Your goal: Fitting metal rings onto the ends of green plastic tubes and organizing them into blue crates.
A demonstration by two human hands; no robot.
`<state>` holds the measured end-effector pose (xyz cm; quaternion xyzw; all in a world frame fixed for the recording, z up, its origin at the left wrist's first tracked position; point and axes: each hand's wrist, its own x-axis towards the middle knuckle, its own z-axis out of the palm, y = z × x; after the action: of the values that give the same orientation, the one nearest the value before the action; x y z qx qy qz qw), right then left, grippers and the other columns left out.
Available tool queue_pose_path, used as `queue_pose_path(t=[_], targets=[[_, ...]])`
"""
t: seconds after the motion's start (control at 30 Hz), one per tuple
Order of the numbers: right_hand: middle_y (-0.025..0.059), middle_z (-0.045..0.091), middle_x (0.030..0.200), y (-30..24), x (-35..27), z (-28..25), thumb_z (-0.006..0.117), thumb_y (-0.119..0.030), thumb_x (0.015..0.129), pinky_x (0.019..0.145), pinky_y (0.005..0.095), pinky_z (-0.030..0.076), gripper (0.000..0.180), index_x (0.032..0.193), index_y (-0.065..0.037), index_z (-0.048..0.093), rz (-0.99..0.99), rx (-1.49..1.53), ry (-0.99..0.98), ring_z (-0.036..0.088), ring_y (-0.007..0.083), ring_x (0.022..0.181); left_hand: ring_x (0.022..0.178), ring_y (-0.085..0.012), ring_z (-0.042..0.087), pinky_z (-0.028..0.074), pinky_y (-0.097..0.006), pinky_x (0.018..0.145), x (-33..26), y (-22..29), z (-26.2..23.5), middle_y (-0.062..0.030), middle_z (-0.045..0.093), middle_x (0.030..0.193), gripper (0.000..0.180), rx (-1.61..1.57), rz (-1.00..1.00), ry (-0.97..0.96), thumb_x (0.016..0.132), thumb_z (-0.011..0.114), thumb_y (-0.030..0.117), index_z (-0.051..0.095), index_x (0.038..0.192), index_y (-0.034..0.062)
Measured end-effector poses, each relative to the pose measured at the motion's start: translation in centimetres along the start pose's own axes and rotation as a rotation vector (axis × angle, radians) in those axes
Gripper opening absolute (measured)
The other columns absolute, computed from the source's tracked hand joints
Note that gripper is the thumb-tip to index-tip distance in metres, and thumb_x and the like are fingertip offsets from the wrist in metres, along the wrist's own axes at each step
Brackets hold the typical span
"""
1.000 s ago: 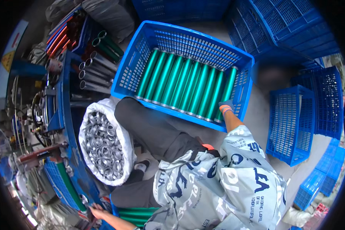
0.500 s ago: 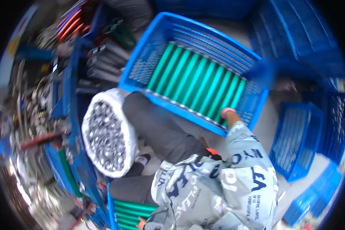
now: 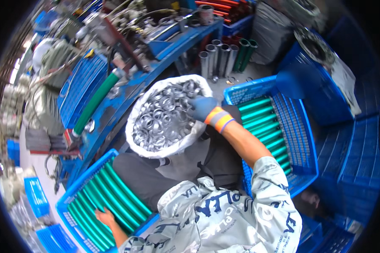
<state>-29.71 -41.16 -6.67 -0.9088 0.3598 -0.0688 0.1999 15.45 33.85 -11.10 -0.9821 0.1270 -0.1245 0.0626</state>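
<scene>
My right hand (image 3: pixel 203 109), in a grey-blue glove with an orange cuff, reaches into a white-lined round container (image 3: pixel 133 141) heaped with metal rings (image 3: pixel 160 114). Its fingers are together at the rings' right side; whatever they grip is hidden. To the lower left, my bare left hand (image 3: pixel 105 217) lies on green tubes (image 3: pixel 114 185) in a blue crate (image 3: pixel 63 205), its fingers partly spread. Another blue crate (image 3: pixel 310 147) on the right holds more green tubes (image 3: pixel 259 122) in a row.
A blue workbench (image 3: pixel 173 55) runs along the left, with a green tube (image 3: pixel 95 103) resting on a fixture there. Upright silver tubes (image 3: pixel 217 57) and green tubes (image 3: pixel 243 55) stand beyond the container. Stacked blue crates (image 3: pixel 361 147) rise at the right.
The view has swung toward the left. My right hand has gone from the right crate's tubes to the metal rings. My left hand, mostly out of view before, now shows on the left crate's tubes.
</scene>
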Motion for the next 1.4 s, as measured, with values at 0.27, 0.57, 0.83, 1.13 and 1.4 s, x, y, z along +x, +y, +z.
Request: queue_pose_path(t=[0.27,0.57,0.83,1.13,1.4], targets=[[0.0098,0.086,0.1,1.8,4.3,12.3,0.073,-0.036,0.096,0.082,0.0471,0.061,0.023,0.099,-0.022,0.09,0.051,-0.58,-0.119,0.082,0.0309,0.1,0.15,-0.0479,0.06,0.045,-0.054,0.129,4.0,-4.9,2.2,-0.0347,0.062,0.159,0.126,-0.265,-0.395,-0.224,0.086,0.085,0.078,0.047,0.166,-0.0109],[0.0098,0.074,0.143,-9.3,-2.9,9.5,0.08,-0.045,0.107,0.1,0.052,0.065,0.046,0.139,-0.011,0.077,0.317,1.926,-0.194,0.076,0.028,0.123,0.116,-0.0295,0.078,0.06,-0.041,0.107,5.3,-4.6,-1.0,-0.0237,0.081,0.129,0.09,-0.913,-0.238,-0.257,0.084,0.096,0.028,0.056,0.154,-0.0114],[0.0116,0.072,0.148,-18.7,-6.7,2.7,0.084,-0.036,0.104,0.101,0.0498,0.07,0.06,0.152,-0.006,0.064,0.014,2.146,-0.259,0.075,0.032,0.132,0.111,-0.0414,0.079,0.062,-0.046,0.097,-0.3,27.3,-28.1,-0.0168,0.081,0.123,0.06,-0.743,0.563,-0.334,0.076,0.083,0.013,0.075,0.136,0.0108],[0.0158,0.07,0.154,-18.8,-7.5,-0.2,0.079,-0.002,0.095,0.122,0.0445,0.052,0.071,0.162,0.005,0.056,-0.192,1.65,-0.18,0.069,0.0265,0.138,0.106,-0.0401,0.079,0.063,-0.046,0.093,-1.1,28.1,-29.6,-0.014,0.081,0.117,0.058,-0.751,0.741,-0.406,0.072,0.083,0.012,0.077,0.13,0.0091],[0.0159,0.067,0.157,-17.3,-7.2,-1.2,0.088,-0.006,0.093,0.124,0.0408,0.048,0.075,0.161,0.007,0.06,-0.257,1.209,-0.17,0.065,0.0252,0.143,0.097,-0.0404,0.077,0.062,-0.048,0.087,-1.7,28.2,-28.5,-0.013,0.078,0.107,0.06,-0.761,0.768,-0.341,0.07,0.081,0.01,0.076,0.13,0.0094]])
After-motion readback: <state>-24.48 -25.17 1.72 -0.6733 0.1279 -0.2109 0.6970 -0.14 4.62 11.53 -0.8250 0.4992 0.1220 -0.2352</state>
